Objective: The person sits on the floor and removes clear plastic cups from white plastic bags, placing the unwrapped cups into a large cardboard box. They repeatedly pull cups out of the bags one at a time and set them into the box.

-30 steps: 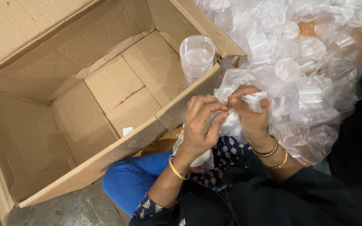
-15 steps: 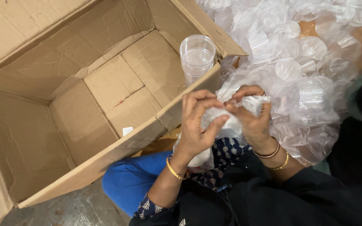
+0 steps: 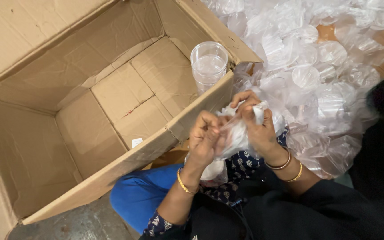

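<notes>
A seated person is gripping a crumpled clear plastic bag (image 3: 235, 133) between both hands over the lap, the left hand (image 3: 204, 138) pinching its near edge, the right hand (image 3: 258, 125) closing on its top; it is apparently lying crosswise between them. A stack of clear cups (image 3: 209, 64) is standing in the cardboard box (image 3: 90, 129) just ahead, with more bagged cups (image 3: 316, 75) heaped to the right on the floor.

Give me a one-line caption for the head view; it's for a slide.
Both hands, left hand and right hand, grip a clear plastic bag beside an open cardboard box.
</notes>
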Demonstrator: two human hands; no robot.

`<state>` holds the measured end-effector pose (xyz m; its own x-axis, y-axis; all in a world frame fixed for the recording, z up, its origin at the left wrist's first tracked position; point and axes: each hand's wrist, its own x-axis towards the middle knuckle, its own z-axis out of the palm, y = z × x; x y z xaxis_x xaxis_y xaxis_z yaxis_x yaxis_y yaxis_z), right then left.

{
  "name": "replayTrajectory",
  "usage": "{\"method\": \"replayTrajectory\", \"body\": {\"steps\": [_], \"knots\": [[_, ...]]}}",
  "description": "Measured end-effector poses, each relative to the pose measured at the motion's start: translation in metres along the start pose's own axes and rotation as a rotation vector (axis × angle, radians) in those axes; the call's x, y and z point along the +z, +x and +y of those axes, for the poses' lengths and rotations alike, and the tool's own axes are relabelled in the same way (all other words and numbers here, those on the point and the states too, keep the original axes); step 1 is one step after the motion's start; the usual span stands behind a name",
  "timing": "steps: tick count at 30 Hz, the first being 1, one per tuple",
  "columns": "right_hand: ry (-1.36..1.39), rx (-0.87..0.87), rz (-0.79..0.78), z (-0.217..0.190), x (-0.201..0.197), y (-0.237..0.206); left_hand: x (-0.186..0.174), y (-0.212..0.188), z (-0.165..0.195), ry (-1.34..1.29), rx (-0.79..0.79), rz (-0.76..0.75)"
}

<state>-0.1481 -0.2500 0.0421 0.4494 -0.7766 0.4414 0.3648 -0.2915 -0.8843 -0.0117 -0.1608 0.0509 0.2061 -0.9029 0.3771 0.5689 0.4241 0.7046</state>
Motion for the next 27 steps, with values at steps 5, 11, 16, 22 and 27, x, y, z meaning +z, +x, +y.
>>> {"method": "replayTrajectory", "body": {"steps": [5, 11, 16, 22, 27], "knots": [[0.429, 0.348, -0.12, 0.006, -0.026, 0.003, -0.025, 0.005, 0.024, 0.08, -0.211, 0.158], [-0.176, 0.759, -0.018, -0.021, -0.073, 0.002, -0.045, 0.02, 0.064, 0.219, -0.467, 0.045], [-0.001, 0.532, -0.031, -0.006, -0.097, 0.031, -0.066, 0.046, 0.056, 0.526, -0.44, -0.013], [-0.552, 0.218, 0.242, 0.091, -0.074, 0.094, -0.112, 0.112, -0.016, 1.251, -0.08, 0.452], [-0.942, -0.076, 0.124, 0.146, -0.059, 0.13, -0.146, 0.145, -0.053, 1.426, 0.106, 0.376]]}}
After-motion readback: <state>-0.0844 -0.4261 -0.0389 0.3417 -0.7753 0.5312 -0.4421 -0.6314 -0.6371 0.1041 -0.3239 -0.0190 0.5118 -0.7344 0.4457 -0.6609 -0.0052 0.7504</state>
